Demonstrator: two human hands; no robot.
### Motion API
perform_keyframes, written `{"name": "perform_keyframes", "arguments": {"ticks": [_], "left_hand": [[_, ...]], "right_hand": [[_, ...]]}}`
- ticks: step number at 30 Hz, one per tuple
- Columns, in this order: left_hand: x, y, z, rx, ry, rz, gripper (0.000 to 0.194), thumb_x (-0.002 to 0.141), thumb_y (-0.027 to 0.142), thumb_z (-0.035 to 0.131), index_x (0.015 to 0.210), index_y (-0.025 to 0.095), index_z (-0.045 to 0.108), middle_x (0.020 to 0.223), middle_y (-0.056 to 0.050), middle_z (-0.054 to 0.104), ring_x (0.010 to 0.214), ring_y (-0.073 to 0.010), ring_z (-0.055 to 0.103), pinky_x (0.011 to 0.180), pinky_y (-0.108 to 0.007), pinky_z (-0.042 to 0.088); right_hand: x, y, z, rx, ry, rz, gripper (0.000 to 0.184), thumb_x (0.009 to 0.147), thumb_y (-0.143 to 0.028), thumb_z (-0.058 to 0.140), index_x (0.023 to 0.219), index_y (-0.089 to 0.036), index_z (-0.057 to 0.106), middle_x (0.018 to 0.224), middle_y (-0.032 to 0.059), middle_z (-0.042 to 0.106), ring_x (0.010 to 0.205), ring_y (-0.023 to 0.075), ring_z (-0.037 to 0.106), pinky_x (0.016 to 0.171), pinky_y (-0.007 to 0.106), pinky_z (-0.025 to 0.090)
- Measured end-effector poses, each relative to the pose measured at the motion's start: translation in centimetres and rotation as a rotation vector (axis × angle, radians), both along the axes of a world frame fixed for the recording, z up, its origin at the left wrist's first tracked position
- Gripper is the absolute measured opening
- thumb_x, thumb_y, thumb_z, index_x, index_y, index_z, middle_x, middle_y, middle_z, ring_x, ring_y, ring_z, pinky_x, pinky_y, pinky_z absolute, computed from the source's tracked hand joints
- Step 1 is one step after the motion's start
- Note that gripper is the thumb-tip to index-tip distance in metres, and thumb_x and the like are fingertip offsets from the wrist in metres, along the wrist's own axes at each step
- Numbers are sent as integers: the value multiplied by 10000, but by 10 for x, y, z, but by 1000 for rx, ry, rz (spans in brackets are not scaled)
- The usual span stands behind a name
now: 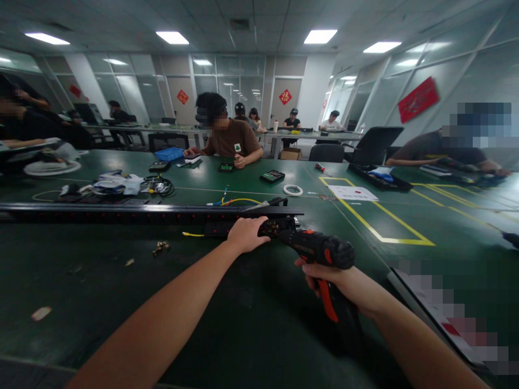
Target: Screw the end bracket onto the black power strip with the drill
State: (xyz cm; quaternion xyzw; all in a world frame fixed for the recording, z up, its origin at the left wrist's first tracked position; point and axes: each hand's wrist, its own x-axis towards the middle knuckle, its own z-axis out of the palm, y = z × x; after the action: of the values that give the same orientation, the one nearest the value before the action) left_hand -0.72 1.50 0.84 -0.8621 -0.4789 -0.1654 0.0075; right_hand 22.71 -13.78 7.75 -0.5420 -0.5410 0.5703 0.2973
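Right hand (338, 276) grasps cordless drill (320, 247), nose at black housing (217, 229), contact unclear. Left hand (246, 235) grips that housing. Long black rail (121, 212) runs beyond left hand; small brass-colored parts (161, 248) sit left of it on green worktop (227, 335).

Flat white light falls from ceiling panels (173, 38) high beyond the left hand's fingers (256, 222). Nearer than these, the tabletop (243, 313) lies dim, and the drill (324, 248) to their right fades into shadow at its base. Leftward, pale glare streaks the rail (121, 208). Far rightward, everything stretches and smears, partly pixelated.
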Motion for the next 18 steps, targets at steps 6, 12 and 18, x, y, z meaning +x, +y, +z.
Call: {"name": "perform_keyframes", "arguments": {"ticks": [6,12,18], "left_hand": [[-1,0,-1,4,-5,6,692,893,600,665,1467,250,504,1326,-94,693,1192,-318,656,1044,-437,456],[-1,0,-1,16,-8,-4,676,896,598,661,1456,248,514,1322,-86,698,1182,-318,662,1026,-438,468],[-1,1,-1,20,-4,-5,682,891,593,670,1455,241,515,1322,-90,697,1180,-320,662,1026,-444,470]], "right_hand": [[5,3,-6,29,-86,32,352,794,-521,725,822,-172,686,696,20,666,631,175,608,614,304,446],[5,3,-7,59,-127,4,341,759,-515,732,778,-178,678,722,33,673,685,200,622,665,332,459],[4,3,-4,64,-115,-2,284,748,-463,714,696,-190,652,659,19,644,618,182,598,614,321,448]]}}
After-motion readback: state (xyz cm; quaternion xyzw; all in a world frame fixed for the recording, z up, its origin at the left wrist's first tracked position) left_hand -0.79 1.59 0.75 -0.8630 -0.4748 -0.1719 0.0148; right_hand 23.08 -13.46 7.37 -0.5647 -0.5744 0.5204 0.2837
